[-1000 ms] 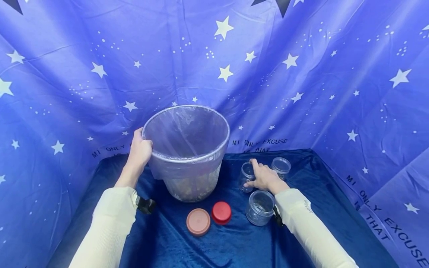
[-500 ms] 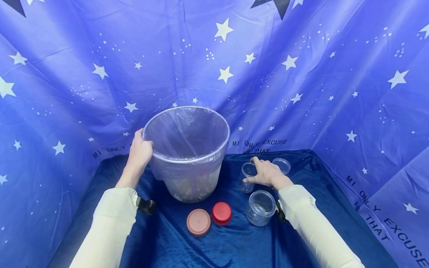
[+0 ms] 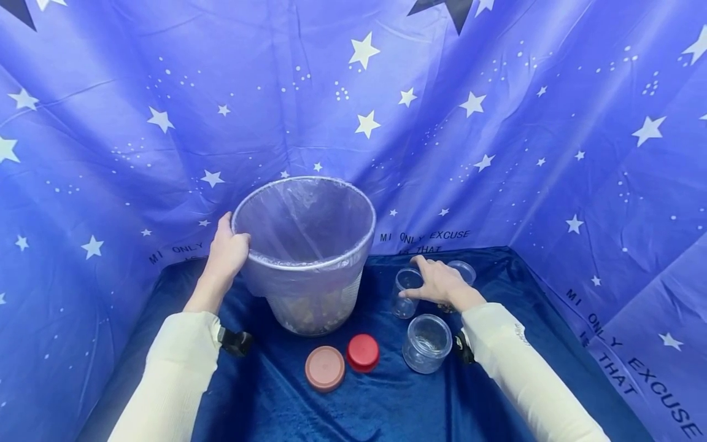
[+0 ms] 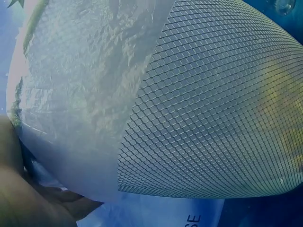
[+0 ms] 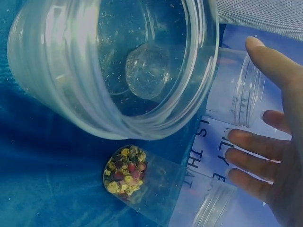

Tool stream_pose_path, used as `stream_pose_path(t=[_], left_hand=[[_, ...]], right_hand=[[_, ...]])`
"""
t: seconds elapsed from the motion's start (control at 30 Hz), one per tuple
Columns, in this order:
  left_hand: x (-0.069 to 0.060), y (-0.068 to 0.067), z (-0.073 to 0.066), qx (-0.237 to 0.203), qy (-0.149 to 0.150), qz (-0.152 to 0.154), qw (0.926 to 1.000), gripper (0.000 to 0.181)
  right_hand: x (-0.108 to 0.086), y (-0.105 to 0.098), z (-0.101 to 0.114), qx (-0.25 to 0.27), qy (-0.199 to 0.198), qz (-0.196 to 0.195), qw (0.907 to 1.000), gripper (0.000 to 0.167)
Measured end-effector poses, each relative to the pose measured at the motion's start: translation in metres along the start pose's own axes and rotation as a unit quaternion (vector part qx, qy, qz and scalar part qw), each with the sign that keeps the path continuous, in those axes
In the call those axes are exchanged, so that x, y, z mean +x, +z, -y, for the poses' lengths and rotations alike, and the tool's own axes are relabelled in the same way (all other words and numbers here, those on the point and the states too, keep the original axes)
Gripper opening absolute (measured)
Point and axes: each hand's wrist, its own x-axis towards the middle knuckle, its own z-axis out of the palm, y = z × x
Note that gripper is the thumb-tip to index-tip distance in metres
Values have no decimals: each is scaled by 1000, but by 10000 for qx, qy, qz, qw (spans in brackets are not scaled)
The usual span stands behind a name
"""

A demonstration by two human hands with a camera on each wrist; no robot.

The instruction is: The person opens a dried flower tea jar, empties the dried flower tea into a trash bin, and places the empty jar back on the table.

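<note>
My left hand (image 3: 227,255) grips the upper left side of a mesh wastebasket (image 3: 309,313) lined with a thin plastic bag (image 3: 337,276). Yellowish stuff shows through the basket's lower wall. Over on the right, my right hand (image 3: 443,285) hovers among clear jars, fingers spread and holding nothing. Its thumb is nearest a tall empty jar (image 3: 405,304). Partly hidden behind this hand stands another tall jar (image 3: 463,270); in the right wrist view, dried flower buds (image 5: 127,172) lie at its bottom. A wide clear jar (image 3: 426,347) with a few crumbs inside stands closer to me.
A pinkish-orange lid (image 3: 324,369) and a red lid (image 3: 363,353) lie side by side in front of the wastebasket. Dark blue cloth (image 3: 276,399) covers the table. A purple-blue star-printed curtain (image 3: 309,116) rises behind and on both sides.
My right hand has come up slightly off the tall empty jar and shifted a little rightward, its fingers loosened. My left hand keeps its grip on the wastebasket. The jars and lids stay put.
</note>
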Motion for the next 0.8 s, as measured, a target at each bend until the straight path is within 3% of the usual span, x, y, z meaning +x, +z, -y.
stream_pose_path(t=[0.1,0.27,0.43,0.67,0.8], left_hand=[[0,0,1,-370,-37,66,9993,79],[0,2,4,-830,-107,-100,9964,78],[0,1,6,-887,-122,-226,9957,74],[1,-3,9,-1195,-34,-114,9928,70],[0,-6,13,-1036,39,-107,9945,68]], right_hand=[[-1,-1,-1,-70,-75,-99,9999,90],[-2,-6,-3,-22,-117,-231,9997,91],[-2,-10,-4,193,-181,-253,9993,91],[-6,-11,-8,485,-77,-172,9986,91],[-7,-13,-11,412,5,-251,9988,89]])
